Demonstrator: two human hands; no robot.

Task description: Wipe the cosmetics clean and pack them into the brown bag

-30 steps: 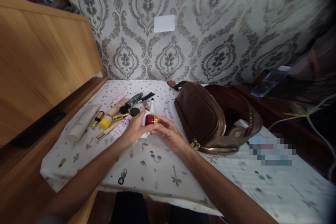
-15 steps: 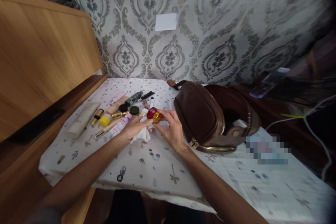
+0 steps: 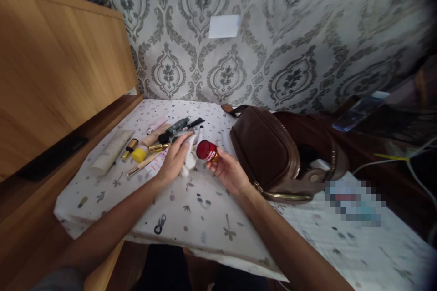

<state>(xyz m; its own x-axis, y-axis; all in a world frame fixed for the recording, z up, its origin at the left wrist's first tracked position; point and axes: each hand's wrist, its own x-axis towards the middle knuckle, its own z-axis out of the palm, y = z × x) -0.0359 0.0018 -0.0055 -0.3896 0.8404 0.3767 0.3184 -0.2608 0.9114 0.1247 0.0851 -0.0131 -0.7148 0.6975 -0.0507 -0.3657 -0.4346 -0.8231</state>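
Note:
My right hand (image 3: 229,170) grips a small red jar (image 3: 206,150) by its gold-coloured end, the red base turned up and to the left. White lettering shows on the jar's side. In my left hand (image 3: 175,157) is a crumpled white cloth or tissue (image 3: 190,155), held just left of the jar and apart from it. Close behind the left hand lie several cosmetics: a gold tube (image 3: 159,148), a yellow-capped jar (image 3: 139,154), a dark green tube (image 3: 178,126) and a brush (image 3: 139,166). The left hand partly covers a pink-and-white tube (image 3: 157,162).
A brown leather bag (image 3: 264,148) stands unzipped at the right. A large pale tube (image 3: 112,152) lies on the left of the patterned tablecloth (image 3: 201,218). A wooden cabinet (image 3: 64,72) borders the left side; a patterned wall (image 3: 225,70) rises behind. White cables (image 3: 378,163) hang at the right.
The jar has been tipped so its red base faces up-left and its gold end sits in my right hand. My left hand with the cloth has moved off the jar.

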